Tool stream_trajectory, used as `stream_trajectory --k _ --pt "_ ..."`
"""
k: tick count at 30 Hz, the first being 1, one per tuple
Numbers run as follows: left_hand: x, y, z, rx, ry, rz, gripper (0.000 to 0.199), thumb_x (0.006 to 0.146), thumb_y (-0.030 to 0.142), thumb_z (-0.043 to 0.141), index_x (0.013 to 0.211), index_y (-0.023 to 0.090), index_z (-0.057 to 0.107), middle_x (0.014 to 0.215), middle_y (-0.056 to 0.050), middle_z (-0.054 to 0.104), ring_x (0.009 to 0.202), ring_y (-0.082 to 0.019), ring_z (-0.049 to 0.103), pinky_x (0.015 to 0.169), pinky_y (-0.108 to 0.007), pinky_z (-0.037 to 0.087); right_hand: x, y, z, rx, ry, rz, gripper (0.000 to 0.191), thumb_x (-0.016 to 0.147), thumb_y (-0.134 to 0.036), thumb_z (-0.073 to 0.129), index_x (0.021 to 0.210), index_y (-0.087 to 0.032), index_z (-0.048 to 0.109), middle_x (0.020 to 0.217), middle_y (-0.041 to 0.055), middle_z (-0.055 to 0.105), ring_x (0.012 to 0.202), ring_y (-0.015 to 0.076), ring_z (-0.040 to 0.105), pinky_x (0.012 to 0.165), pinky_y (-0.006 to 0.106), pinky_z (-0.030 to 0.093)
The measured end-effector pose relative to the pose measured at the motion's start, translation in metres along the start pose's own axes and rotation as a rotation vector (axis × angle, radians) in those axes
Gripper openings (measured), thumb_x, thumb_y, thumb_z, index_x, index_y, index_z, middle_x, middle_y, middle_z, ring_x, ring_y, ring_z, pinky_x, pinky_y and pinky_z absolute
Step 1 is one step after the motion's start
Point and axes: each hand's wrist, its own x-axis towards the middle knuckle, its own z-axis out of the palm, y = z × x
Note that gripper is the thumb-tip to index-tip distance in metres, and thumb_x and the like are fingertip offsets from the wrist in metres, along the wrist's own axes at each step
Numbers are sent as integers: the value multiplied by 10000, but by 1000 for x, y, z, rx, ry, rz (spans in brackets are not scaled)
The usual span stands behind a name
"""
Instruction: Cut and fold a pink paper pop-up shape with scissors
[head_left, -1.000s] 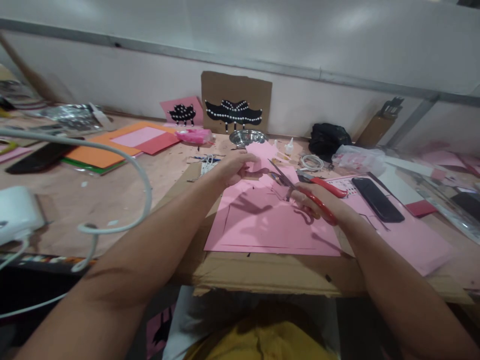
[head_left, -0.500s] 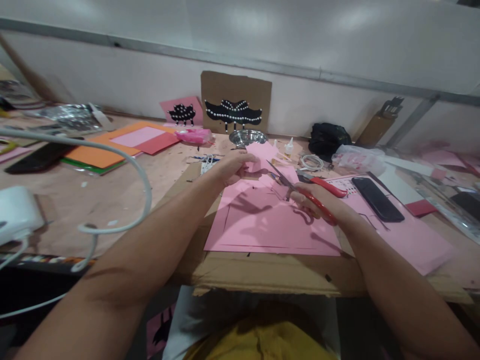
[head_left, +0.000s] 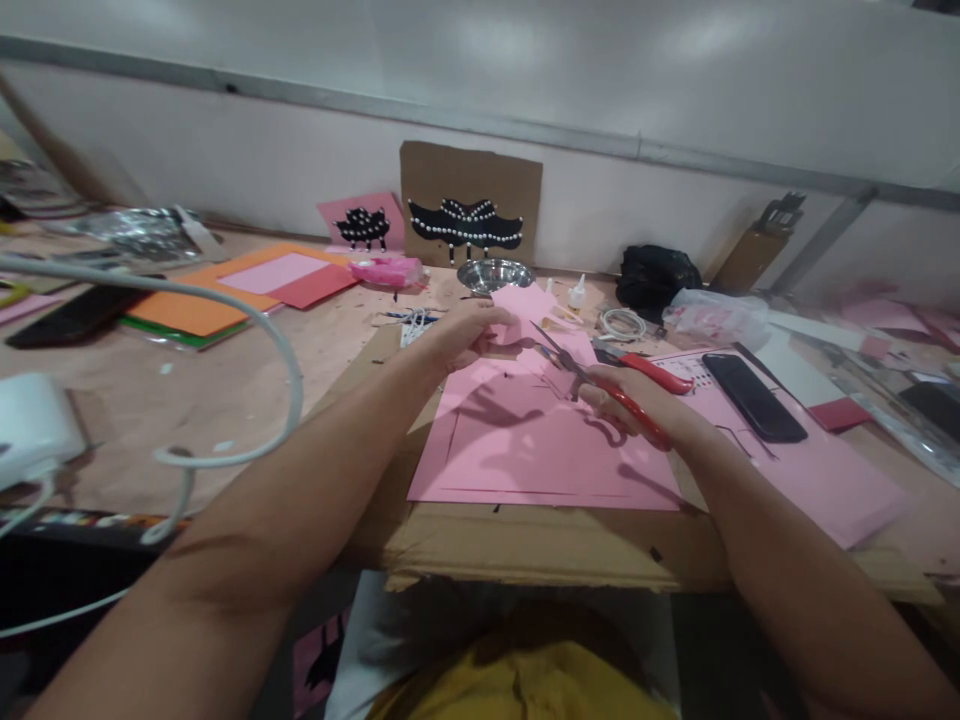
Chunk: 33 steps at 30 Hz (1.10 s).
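- what's in my left hand (head_left: 480, 335)?
- fingertips pinching the small pink piece (head_left: 529, 300) by its left side, over the far part of the big pink sheet (head_left: 517, 455).
- and my right hand (head_left: 619, 398)?
- fingers curled round the scissors (head_left: 568, 360), tips aimed at the piece. from this far off i can't tell whether the blades touch it.
- how do i cut well?
- i'd turn the paper into the blades rather than twist my right wrist, cut close to the pivot, and hold those left fingertips off the blade line.
- anything crowding me?
- the red-handled tool (head_left: 658, 374), just beyond my right hand.
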Motion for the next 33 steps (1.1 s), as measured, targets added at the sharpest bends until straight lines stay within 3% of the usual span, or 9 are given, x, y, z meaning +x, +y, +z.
stream_trajectory --k 6,12,22,33 --pt "0 -1 0 2 10 9 370 618 119 822 608 186 458 592 64 360 496 -35 346 873 -501 627 -2 -5 -2 -135 7 -27 389 910 -598 555 895 -211 591 762 28 646 676 163 630 541 235 433" --pt "-3 1 3 -13 6 -18 346 609 108 811 636 183 474 597 59 376 523 -55 422 899 -502 615 -2 -7 -2 -113 -18 -2 405 917 -609 534 912 -206 576 768 26 644 621 145 597 527 239 414" --pt "-2 2 3 -15 -4 -25 331 601 105 808 665 181 492 611 54 407 533 -66 467 897 -504 614 -1 -6 -3 -148 13 -13 389 897 -607 567 929 -222 609 861 43 683 775 201 652 603 259 460" --pt "-4 3 4 -14 -8 -19 327 620 89 801 639 176 486 601 55 401 517 -52 443 933 -516 605 -2 -6 -4 -224 -1 -51 417 928 -622 516 886 -213 581 806 30 669 699 167 614 600 253 422"
